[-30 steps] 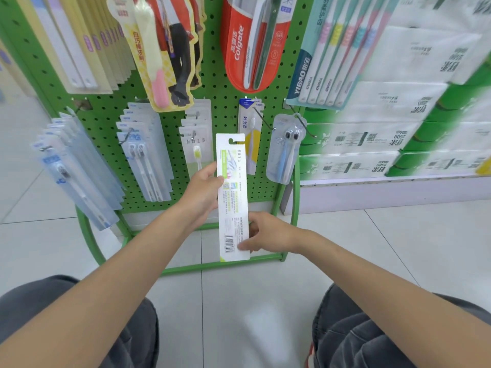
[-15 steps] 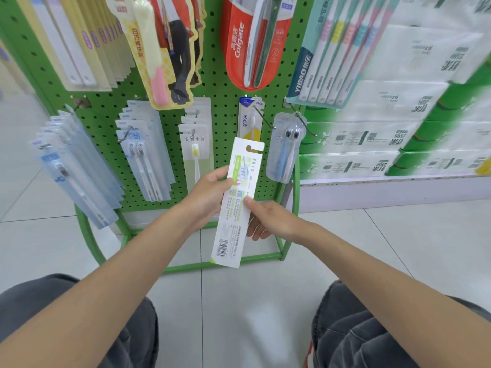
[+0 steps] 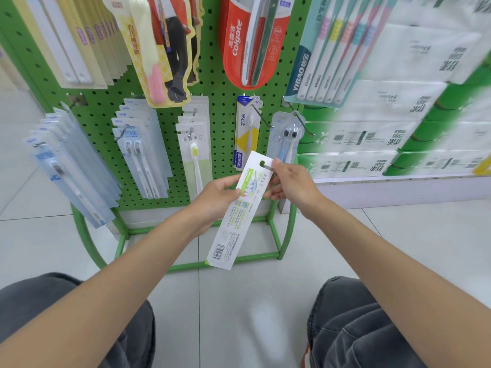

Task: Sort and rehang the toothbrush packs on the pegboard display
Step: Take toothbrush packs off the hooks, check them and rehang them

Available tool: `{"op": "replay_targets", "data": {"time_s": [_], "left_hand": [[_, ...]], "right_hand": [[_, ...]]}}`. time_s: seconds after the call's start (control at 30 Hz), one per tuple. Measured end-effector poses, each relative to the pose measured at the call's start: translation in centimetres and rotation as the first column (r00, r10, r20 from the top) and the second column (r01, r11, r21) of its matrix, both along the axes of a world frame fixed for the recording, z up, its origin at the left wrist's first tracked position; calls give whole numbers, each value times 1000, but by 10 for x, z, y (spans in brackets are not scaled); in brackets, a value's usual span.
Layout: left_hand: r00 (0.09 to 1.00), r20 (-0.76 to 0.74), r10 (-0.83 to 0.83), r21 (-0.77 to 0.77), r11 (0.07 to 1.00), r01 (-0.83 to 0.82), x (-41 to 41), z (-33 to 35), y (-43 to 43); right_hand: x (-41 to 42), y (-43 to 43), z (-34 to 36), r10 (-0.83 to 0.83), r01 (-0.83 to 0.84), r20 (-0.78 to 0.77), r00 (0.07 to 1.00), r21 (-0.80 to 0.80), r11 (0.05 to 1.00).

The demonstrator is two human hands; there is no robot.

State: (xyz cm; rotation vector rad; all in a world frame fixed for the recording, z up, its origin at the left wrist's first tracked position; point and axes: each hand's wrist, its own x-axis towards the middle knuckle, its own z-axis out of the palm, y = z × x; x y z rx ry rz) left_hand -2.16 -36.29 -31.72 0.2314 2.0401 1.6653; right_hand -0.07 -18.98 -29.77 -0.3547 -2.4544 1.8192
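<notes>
The pack (image 3: 240, 211), a long white-and-green card, is held in the air in front of the lower pegboard (image 3: 220, 107). It is tilted so that its hang hole (image 3: 262, 163) points up and right, while its barcode end hangs down and left over the stand's green frame (image 3: 239, 258). The left hand (image 3: 215, 200) grips the left edge in the upper half, with the thumb on the printed face and the other fingers curled behind. The right hand (image 3: 292, 184) pinches the top right corner between thumb and forefinger, just beside the hole, and its remaining fingers are loosely bent below. Just behind the pack's top hang a yellow pack (image 3: 248, 131) and a clear pack (image 3: 285, 139) with two blue brushes, each on its own hook (image 3: 261, 116). Further left hang white packs (image 3: 195, 150) with a green brush, then rows of pale blue ones. A red Colgate pack (image 3: 249, 41) hangs above. Stacked tissue packs (image 3: 385, 134) fill the right side. Knees (image 3: 372, 328) in grey trousers frame the pale tiled floor (image 3: 239, 314).
</notes>
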Motion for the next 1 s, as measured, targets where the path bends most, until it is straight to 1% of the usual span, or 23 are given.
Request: {"op": "replay_targets", "data": {"time_s": [0.1,0.3,0.57,0.67,0.77,0.83,0.9,0.93,1.0], "left_hand": [[1000,-7,28,20,999,-28,-1,-2,1],[991,-64,117,21,993,-116,-2,-7,4],[988,-120,94,8,996,-94,-3,-3,7],[988,-133,77,23,997,-75,-6,3,6],[985,-155,79,12,997,-78,-12,12,2],[966,-218,142,-27,988,-151,-17,16,-1],[918,-294,266,-59,954,-295,-24,19,-7],[894,-313,320,-57,933,-354,-27,20,-10],[859,-303,413,-30,897,-441,-34,22,-16]], "right_hand": [[-1,-3,-1,-9,9,-23,1000,-5,1000],[-8,-18,-2,46,-45,-35,998,33,998],[-23,-36,2,72,-72,6,997,67,995],[-36,-40,-3,86,-81,-35,996,135,988],[-48,-39,-4,40,-23,-79,996,213,977],[-57,-37,-2,20,11,-128,992,235,972],[-66,-35,0,19,29,-190,982,251,968],[-70,-35,3,23,34,-216,976,259,965],[-79,-34,11,29,43,-271,962,257,966]]}}
